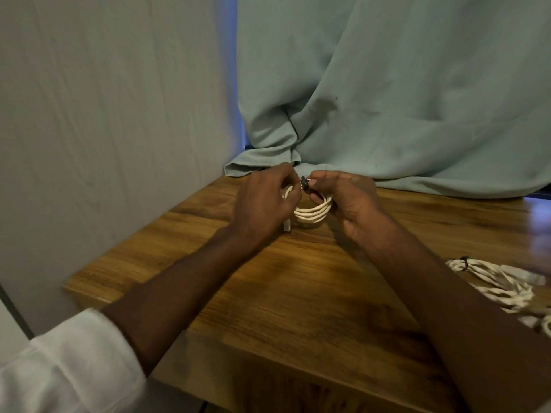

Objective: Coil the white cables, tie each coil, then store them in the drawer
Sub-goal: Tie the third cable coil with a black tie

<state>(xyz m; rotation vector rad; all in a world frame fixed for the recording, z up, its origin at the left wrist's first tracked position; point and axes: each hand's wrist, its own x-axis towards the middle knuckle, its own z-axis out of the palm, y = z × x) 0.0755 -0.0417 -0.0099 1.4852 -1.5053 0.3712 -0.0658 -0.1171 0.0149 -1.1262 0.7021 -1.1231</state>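
White cable coil [313,213] is held up just above the wooden table [298,293], toward its far edge. Both hands are curled round it: left hand [264,201] grips the left side, right hand [348,201] the right, and their fingertips pinch a small black tie [304,183] at the top of the loops. More white cables [504,281] lie by the table's right edge, with teal cloth [387,99] draped behind.

White cable coil [313,214] with black tie [304,183] held near tabletop's far edge; more white cables [504,286] lying at right edge.
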